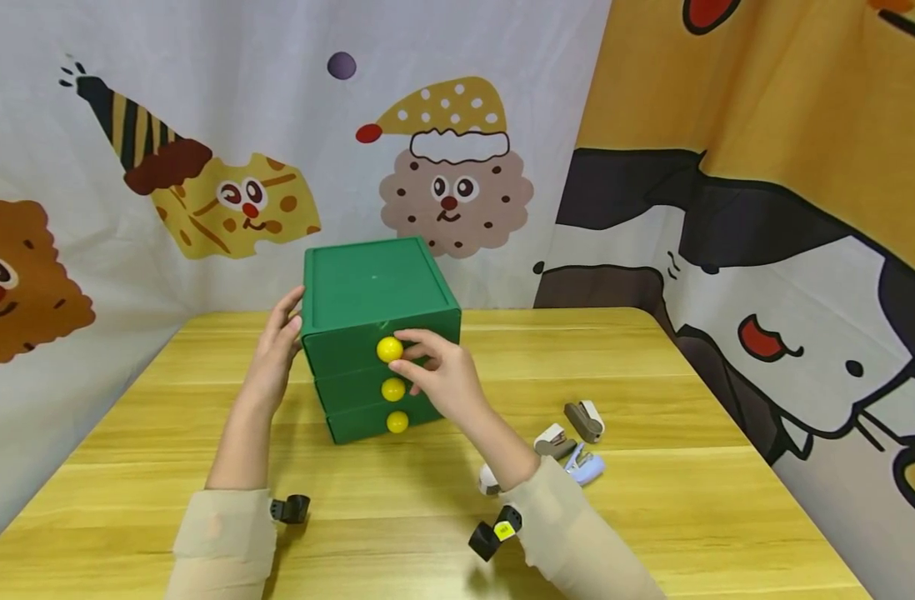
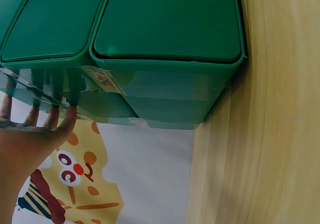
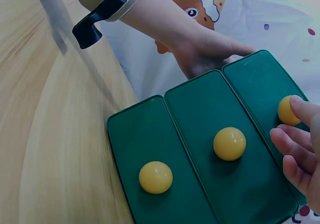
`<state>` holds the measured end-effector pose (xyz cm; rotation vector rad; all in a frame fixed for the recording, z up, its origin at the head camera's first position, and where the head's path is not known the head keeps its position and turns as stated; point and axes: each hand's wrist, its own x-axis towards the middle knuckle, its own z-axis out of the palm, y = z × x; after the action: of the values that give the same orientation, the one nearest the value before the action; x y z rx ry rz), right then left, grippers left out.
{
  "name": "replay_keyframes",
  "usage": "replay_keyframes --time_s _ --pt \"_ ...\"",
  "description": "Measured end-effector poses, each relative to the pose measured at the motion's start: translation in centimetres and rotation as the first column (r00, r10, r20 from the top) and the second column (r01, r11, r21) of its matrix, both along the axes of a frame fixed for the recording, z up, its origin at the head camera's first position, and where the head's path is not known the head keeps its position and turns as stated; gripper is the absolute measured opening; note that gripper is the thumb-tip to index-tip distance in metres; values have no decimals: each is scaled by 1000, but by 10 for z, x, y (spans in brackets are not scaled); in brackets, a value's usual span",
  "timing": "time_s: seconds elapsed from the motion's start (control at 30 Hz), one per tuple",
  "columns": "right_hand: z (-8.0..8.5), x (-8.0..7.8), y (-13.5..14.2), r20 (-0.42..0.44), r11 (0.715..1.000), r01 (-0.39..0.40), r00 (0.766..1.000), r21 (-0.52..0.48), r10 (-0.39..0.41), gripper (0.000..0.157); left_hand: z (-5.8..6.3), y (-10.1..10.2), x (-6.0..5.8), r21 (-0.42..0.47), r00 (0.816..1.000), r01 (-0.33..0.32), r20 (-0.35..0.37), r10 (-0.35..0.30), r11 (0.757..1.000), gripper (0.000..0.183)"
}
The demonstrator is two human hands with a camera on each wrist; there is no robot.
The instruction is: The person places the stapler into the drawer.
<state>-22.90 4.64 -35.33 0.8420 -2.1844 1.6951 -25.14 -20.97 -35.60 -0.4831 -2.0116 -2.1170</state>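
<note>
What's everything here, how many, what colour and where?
Flat wooden table: one, yellow-brown, foreground
Boxy plastic drawer cabinet: one, green, on the table
Glossy round knobs: three, yellow, cabinet's front
Small staplers: two, grey-and-white, right of the cabinet
Another stapler: one, light blue, beside those
Rounded item: one, white, partly hidden by the right forearm
Cartoon-printed cloth: count unclear, white and orange, background
Wrist cameras: two, black, beside the fabric sleeves
Sleeves: two, beige, on forearms
Left hand: one, bare, cabinet's left side
Right hand: one, bare, at the top knob
</note>
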Motion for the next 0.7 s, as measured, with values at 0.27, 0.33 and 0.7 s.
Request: replay_keyframes --time_s 0.27,0.33,0.7 --pt "-21 4 10 49 999 50 998 3 -50 28 1 0 0 -8 1000 -9 4 9 1000 53" --pt "-29 4 10 80 998 54 995 19 -56 27 1 0 0 -7 1000 -8 5 8 1000 54" --pt "-53 2 2 183 1000 14 983 24 -18 28 1 0 0 -2 1000 -5 1 5 1000 54"
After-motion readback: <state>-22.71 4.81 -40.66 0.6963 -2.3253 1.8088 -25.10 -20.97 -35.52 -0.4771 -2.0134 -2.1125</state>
